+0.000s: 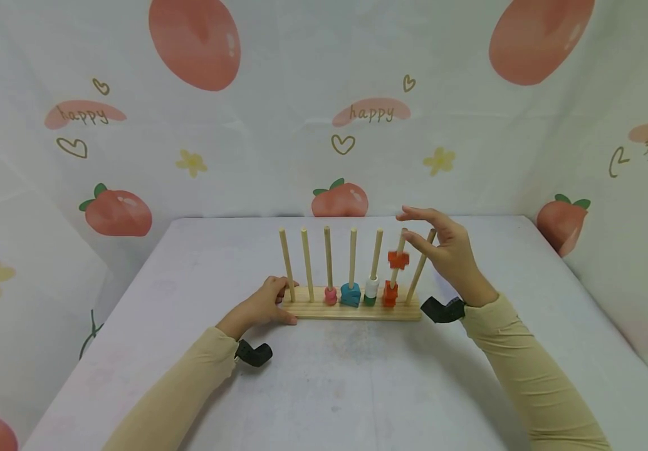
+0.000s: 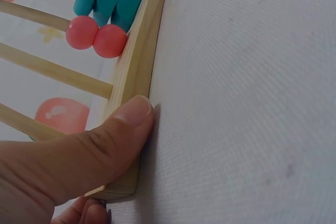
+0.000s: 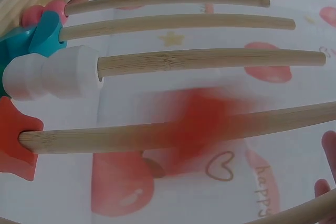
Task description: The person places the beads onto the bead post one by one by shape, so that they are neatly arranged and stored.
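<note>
A wooden peg rack point(image 1: 324, 311) with several upright pegs stands on the table. My left hand point(image 1: 264, 302) grips its left end, thumb point(image 2: 113, 140) along the front edge and fingers at the far side. An orange bead point(image 1: 398, 260), blurred in the right wrist view, is partway down the sixth peg from the left. More orange beads point(image 1: 390, 294) sit at that peg's foot. My right hand point(image 1: 448, 247) is beside the tops of the two rightmost pegs, thumb and fingers apart, holding nothing.
Pink beads point(image 1: 331, 295), teal beads point(image 1: 350, 294) and white beads point(image 1: 371, 287) over a green one sit low on neighbouring pegs. The two leftmost pegs and the rightmost peg are bare. A fruit-printed cloth point(image 1: 279, 138) hangs behind the white table point(image 1: 335, 388).
</note>
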Demonstrator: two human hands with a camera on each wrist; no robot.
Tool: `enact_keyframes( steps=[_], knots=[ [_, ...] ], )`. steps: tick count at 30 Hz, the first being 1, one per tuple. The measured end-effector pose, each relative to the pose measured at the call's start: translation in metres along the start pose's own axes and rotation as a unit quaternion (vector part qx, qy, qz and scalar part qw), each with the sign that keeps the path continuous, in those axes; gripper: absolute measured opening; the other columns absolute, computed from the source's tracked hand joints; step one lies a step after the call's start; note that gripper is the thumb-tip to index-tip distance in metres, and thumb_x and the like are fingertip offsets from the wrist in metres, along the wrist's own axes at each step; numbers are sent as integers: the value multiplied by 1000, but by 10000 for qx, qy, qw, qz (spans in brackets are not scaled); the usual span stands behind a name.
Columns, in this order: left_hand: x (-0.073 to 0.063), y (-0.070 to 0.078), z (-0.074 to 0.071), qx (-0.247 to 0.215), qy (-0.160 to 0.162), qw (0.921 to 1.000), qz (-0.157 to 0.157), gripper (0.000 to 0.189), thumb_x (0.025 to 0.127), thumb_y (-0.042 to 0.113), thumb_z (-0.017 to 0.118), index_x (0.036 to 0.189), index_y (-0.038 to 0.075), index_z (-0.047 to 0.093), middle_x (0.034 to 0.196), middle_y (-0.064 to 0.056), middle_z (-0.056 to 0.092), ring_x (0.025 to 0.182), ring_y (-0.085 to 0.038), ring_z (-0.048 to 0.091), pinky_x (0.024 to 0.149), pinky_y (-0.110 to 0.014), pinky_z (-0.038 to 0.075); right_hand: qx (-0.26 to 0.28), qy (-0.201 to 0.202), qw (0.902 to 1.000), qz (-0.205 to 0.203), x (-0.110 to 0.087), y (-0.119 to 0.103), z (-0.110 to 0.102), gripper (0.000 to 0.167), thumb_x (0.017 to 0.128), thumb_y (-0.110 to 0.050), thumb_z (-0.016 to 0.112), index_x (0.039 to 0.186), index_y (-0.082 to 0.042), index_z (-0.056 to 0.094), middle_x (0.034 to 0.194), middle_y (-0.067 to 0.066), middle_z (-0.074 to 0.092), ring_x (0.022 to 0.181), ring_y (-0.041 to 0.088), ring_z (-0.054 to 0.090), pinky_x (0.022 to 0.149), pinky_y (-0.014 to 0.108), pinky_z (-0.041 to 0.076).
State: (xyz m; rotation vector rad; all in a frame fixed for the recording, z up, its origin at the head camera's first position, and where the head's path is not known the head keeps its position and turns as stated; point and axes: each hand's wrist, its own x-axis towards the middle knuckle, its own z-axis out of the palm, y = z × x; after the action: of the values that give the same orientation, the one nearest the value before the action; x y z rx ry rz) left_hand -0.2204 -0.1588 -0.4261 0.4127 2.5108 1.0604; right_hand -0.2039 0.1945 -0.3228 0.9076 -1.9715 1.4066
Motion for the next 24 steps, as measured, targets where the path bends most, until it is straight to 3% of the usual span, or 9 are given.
enact_keyframes(
  steps=[2,10,14,21,24],
  knots=[
    [0,0,0,-13,0,10000,-3,74,70,12,87,133,6,50,121,-19,40,107,-27,44,97,-45,40,6,7,10000,-5,0,-1,0,46,78,21,65,121,5,62,111,-9,69,112,8,59,68,15,42],
    [-2,2,0,11,-20,10000,-11,73,70,14,87,132,6,51,122,-18,40,108,-28,44,99,-44,41,57,-21,10000,-15,0,2,-2,44,79,19,65,121,6,61,112,-11,68,112,10,59,59,15,40],
    [-2,3,0,9,-22,10000,-19,73,70,14,87,132,6,51,123,-18,40,109,-28,44,100,-44,41,85,-46,10000,-2,0,4,-2,42,81,16,66,121,6,61,113,-10,68,114,12,59,73,15,45],
    [-2,3,0,-13,-32,10000,-3,73,70,12,87,132,5,50,123,-20,40,110,-29,45,101,-46,41,56,-63,10000,35,-1,4,-2,42,81,15,66,122,6,61,114,-10,67,114,12,58,66,15,43],
    [-3,1,-1,-28,-46,10000,66,73,70,15,88,131,5,51,122,-20,40,109,-30,45,100,-46,41,54,-74,9999,45,-1,3,-2,42,81,16,65,121,6,61,114,-10,67,116,12,58,86,17,47]
  ],
)
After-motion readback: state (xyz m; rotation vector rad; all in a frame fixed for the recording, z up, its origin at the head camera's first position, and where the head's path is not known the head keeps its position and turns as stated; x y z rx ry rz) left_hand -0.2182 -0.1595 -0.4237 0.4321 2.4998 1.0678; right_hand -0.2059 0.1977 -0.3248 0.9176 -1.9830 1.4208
